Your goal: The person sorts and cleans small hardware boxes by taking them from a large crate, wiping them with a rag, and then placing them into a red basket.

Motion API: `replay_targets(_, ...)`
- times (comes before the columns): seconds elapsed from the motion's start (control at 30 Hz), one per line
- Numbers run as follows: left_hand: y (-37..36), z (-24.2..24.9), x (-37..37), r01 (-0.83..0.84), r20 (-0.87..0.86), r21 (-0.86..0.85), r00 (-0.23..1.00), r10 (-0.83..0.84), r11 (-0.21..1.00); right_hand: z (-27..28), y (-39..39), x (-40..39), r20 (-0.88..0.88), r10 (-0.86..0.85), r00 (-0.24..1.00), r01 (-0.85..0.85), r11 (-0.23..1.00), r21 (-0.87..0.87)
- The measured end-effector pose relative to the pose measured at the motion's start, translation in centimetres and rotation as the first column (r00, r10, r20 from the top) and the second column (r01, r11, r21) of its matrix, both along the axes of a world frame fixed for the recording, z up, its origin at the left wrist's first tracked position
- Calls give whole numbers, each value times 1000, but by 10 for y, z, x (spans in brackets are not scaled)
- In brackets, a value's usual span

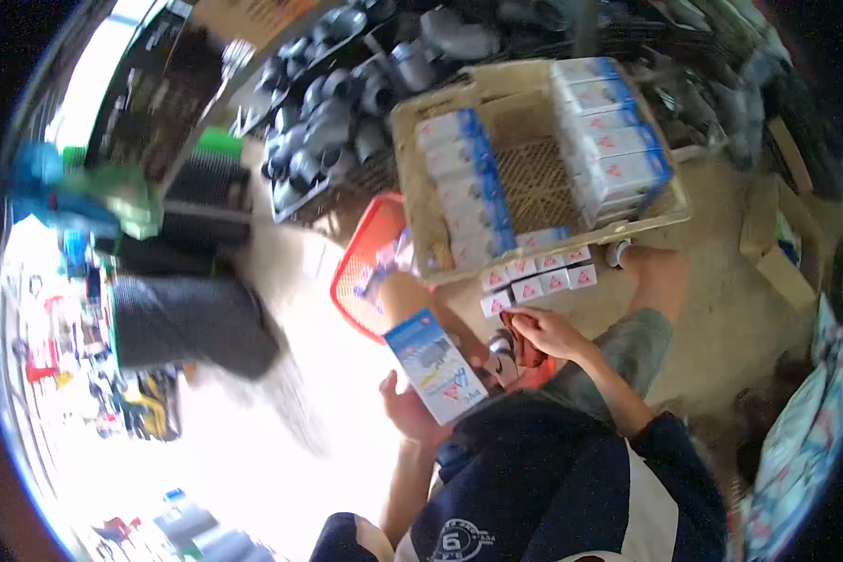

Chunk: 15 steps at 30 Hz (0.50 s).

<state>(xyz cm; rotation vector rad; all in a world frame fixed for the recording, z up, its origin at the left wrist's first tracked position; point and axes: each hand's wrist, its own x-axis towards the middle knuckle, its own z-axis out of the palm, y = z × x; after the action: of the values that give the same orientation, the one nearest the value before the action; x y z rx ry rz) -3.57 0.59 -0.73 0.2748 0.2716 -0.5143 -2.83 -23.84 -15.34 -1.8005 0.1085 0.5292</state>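
Observation:
My left hand (pixel 410 410) grips a blue-and-white cardboard box (pixel 436 367) with "PVC" printed on it, tilted over my lap. My right hand (pixel 550 334) is closed at a crumpled reddish-brown cloth-like piece (pixel 526 348), whose exact kind I cannot make out. Just beyond that hand, small white boxes (pixel 527 289) with red triangle marks stand in rows on the floor. They sit against the near side of a beige plastic crate (pixel 543 256). Inside the crate, a row of blue-and-white boxes (pixel 461 187) lines the left side, and stacked boxes (pixel 618 140) fill the right.
A red plastic basket (pixel 351 272) with small packets stands left of the crate. Grey pipe fittings (pixel 332 122) are heaped behind it. Rolls of dark mesh (pixel 192 323) stand at the left. An open cardboard box (pixel 782 239) and a patterned sack (pixel 801 440) are at the right.

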Motion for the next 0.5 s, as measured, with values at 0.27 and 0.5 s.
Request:
replay_targets(0.27,18,-8,-51,-47,108,770,992,-57,637,163,112,-23,640,66,766,-49,998,-44)
replay_targets(0.5,34,-38,-10,-65,533,-143,835,132,988,185,126,-23,743,301,597,-222,953,-208)
